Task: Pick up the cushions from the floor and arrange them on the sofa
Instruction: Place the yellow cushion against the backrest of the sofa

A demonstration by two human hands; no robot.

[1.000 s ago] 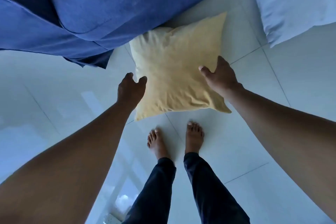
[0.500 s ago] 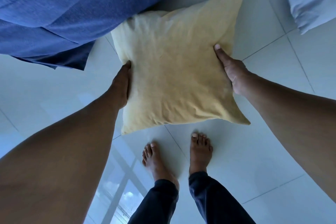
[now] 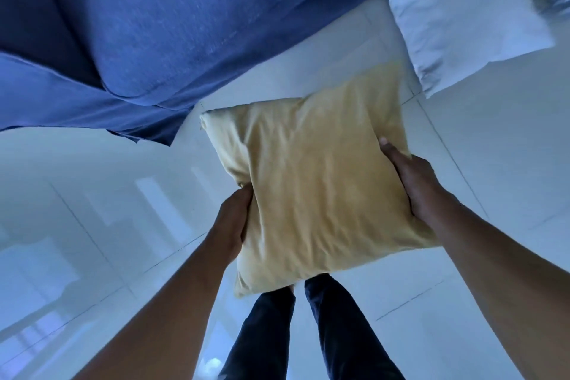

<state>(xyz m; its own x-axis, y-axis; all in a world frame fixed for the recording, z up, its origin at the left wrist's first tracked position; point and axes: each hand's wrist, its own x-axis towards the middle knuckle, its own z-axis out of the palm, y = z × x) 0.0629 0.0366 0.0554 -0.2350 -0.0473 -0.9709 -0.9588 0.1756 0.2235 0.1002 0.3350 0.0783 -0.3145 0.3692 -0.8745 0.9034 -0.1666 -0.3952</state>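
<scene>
A square yellow cushion (image 3: 314,185) is held up off the floor in front of me, above my legs. My left hand (image 3: 233,220) grips its left edge and my right hand (image 3: 413,185) grips its right edge, thumb on top. The blue sofa (image 3: 172,18) fills the upper left, its cover hanging down to a corner just left of the cushion. A white cushion (image 3: 468,25) lies on the floor at the upper right.
The floor is glossy white tile (image 3: 92,210) with window reflections. My legs in dark trousers (image 3: 308,333) stand directly under the yellow cushion. A blurred patterned thing shows at the top right corner.
Both hands closed on the yellow cushion's sides and lifted it off the floor toward me; it now covers my feet. The view has tilted, and the white cushion shows more.
</scene>
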